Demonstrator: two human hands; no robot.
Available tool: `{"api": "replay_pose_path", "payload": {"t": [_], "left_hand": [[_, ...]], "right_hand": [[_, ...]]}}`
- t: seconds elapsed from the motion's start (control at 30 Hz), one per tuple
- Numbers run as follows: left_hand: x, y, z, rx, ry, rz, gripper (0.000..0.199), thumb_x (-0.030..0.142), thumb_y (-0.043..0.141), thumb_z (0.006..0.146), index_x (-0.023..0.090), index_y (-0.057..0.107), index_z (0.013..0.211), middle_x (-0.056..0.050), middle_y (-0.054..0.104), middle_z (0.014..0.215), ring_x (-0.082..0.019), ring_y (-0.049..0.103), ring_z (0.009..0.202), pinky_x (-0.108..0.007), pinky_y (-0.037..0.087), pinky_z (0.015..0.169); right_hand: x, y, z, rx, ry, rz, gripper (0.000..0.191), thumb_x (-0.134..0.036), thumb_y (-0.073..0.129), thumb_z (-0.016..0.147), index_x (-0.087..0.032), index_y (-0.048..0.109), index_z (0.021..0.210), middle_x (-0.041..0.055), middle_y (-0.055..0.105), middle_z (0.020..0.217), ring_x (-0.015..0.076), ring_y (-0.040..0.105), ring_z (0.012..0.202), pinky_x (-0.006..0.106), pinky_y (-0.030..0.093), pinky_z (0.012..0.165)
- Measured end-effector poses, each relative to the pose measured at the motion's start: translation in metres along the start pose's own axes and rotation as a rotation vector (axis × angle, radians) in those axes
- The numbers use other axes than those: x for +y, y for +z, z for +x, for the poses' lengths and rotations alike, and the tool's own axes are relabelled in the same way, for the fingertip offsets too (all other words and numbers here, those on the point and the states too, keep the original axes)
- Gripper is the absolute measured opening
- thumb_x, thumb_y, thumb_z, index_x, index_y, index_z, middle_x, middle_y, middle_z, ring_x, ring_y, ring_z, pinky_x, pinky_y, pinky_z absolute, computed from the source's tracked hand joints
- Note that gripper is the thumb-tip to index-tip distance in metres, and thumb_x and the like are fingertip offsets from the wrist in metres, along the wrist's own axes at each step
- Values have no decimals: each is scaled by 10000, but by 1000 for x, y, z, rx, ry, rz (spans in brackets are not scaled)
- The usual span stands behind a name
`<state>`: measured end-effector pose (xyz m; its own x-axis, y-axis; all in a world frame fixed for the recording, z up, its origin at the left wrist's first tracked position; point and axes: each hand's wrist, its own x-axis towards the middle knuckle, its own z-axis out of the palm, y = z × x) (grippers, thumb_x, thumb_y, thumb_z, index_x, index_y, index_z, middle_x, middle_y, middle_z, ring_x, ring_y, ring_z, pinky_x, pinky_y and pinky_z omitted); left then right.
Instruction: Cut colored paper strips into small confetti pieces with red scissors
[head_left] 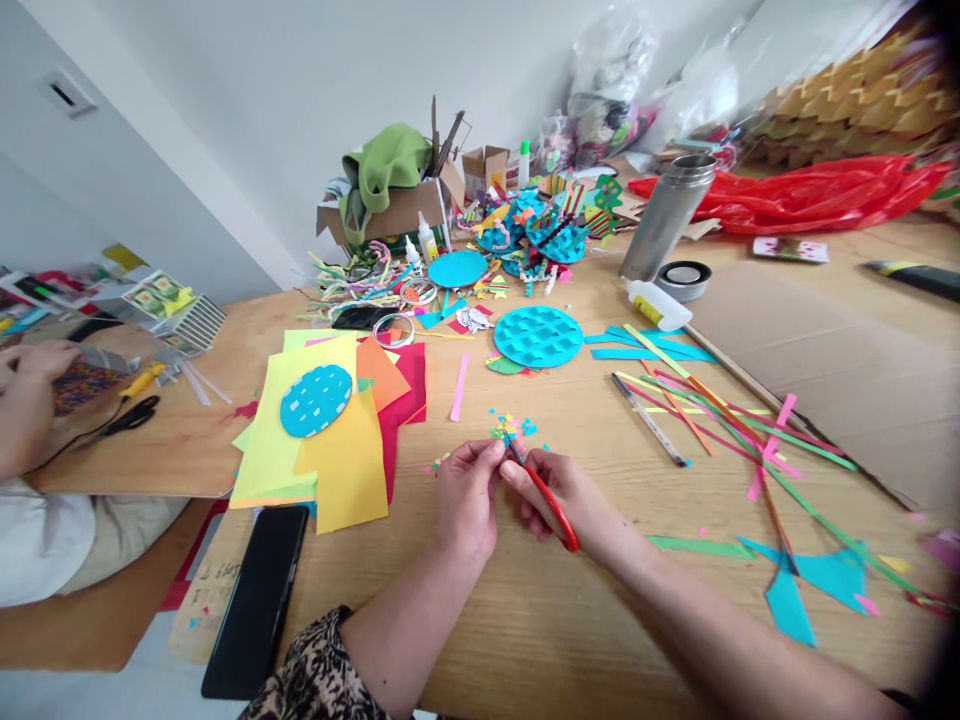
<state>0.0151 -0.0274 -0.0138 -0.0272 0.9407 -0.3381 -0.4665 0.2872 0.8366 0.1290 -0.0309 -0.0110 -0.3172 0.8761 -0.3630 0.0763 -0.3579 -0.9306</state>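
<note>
My right hand [562, 490] grips red-handled scissors [551, 500], their blades pointing away from me. Close beside it, my left hand [469, 490] is closed in a pinch near the blades; what its fingertips hold is too small to make out. Just beyond the blades lies a scatter of tiny paper bits [517, 428] in blue, yellow and pink. Farther back rests a blue paper disc [538, 337] with a raised pattern. A second blue disc [316, 400], dotted with pale marks, lies on yellow paper sheets [274, 450] to the left.
Thin coloured paper strips [720, 410], a pen [651, 420] and cardboard [840, 370] lie on the right. A steel bottle [667, 215] and a glue bottle [658, 304] stand and lie behind. A black phone [255, 600] is front left. Another person's hand [34, 370] is far left, near black scissors [127, 418].
</note>
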Motion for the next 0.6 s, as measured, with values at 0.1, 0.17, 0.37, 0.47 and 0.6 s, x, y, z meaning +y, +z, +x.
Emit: {"api": "replay_pose_path", "payload": {"t": [0.1,0.17,0.37,0.47,0.6], "left_hand": [[-1,2,-1,67,48,-87,161,270,704,643,140,610,659,-32,653,663,-145,595,639,-288,465,655],[-1,3,-1,65,40,-106,153,253,713,633,138,613,652,-37,657,666,-145,593,632,-283,460,640],[0,3,-1,61,22,-144,134,232,715,632,138,619,639,-25,646,644,-134,584,621,-268,445,628],[0,3,-1,56,17,-142,130,236,710,638,138,623,642,-25,649,645,-138,587,616,-273,443,621],[-1,3,-1,58,35,-138,124,225,709,638,135,625,642,-40,664,657,-157,604,638,-291,452,638]], "right_hand": [[1,0,1,13,-7,17,450,-580,605,715,-209,363,636,-65,499,424,76,462,301,163,315,292],[2,0,1,14,-9,29,448,-578,609,713,-209,366,634,-68,493,418,74,454,294,162,313,288],[4,0,2,2,-8,35,419,-560,597,735,-202,396,655,-64,504,435,80,476,313,165,347,302],[5,0,2,3,-11,31,412,-552,594,744,-200,397,656,-66,501,432,78,474,314,162,346,302],[4,0,2,2,-13,23,414,-550,597,742,-199,395,656,-69,492,430,71,458,303,155,322,293]]}}
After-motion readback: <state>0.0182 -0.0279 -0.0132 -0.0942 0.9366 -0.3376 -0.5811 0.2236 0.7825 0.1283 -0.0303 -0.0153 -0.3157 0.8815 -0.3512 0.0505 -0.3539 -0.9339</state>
